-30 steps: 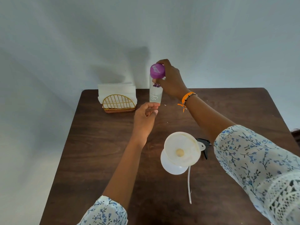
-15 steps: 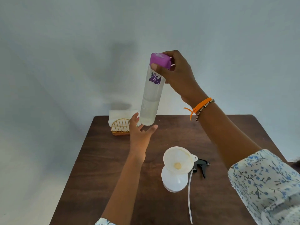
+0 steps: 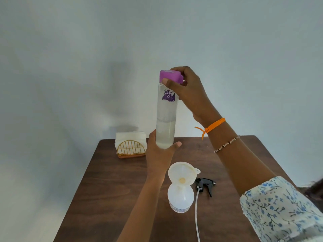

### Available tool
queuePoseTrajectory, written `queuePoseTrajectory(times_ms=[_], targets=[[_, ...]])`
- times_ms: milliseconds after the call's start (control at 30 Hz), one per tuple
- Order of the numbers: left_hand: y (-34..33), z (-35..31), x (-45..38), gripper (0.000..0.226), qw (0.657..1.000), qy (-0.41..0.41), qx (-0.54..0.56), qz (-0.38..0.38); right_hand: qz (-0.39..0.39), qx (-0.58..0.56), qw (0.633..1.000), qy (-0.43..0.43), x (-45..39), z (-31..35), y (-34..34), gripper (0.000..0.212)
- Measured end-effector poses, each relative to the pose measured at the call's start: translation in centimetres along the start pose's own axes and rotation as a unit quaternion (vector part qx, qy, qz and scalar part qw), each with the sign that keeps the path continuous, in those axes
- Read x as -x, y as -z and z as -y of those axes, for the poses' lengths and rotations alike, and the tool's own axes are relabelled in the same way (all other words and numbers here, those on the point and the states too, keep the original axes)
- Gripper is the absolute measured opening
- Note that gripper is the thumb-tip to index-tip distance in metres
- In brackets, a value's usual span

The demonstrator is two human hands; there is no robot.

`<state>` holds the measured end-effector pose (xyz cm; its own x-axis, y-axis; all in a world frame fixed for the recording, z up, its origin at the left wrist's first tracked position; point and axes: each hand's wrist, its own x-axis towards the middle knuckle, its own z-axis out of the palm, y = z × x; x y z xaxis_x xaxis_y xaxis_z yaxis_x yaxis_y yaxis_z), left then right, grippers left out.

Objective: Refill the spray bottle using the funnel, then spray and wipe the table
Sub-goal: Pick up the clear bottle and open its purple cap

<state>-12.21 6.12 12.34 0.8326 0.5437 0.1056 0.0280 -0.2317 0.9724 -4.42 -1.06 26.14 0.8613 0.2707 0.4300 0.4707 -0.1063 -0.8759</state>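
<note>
A tall clear water bottle [image 3: 166, 119] with a purple cap [image 3: 170, 76] is held upright in the air above the table, about half full of clear liquid. My right hand [image 3: 187, 91] grips the cap and the bottle's neck. My left hand [image 3: 160, 151] wraps round the bottle's bottom end. Below them a white spray bottle [image 3: 180, 198] stands on the dark wooden table [image 3: 108, 189] with a white funnel [image 3: 181, 173] set in its neck. The black spray head [image 3: 206, 185] with its long white tube lies just right of the spray bottle.
A gold wire napkin holder [image 3: 131, 148] with white napkins stands at the table's back left corner. A pale wall rises behind the table. My right forearm crosses above the table's right side.
The water bottle has been lifted off the table and brought closer. My left hand, open beneath it before, now holds its base.
</note>
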Motion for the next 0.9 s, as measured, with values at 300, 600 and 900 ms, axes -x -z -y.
queuePoseTrajectory(times_ms=[300,600,900], targets=[[-0.3,-0.8,1.5,0.069,0.999,-0.011,-0.051,-0.013,-0.165,0.03,0.986,0.016,1.6,2.8,-1.7,0.033],[0.2,-0.8,1.9,0.045,0.999,-0.027,-0.036,0.006,-0.099,-0.089,0.991,-0.006,1.8,3.7,-1.2,0.022],[-0.4,-0.3,2.4,0.043,0.999,-0.027,-0.043,-0.017,-0.059,-0.149,0.986,-0.036,1.7,2.3,-0.4,0.029]])
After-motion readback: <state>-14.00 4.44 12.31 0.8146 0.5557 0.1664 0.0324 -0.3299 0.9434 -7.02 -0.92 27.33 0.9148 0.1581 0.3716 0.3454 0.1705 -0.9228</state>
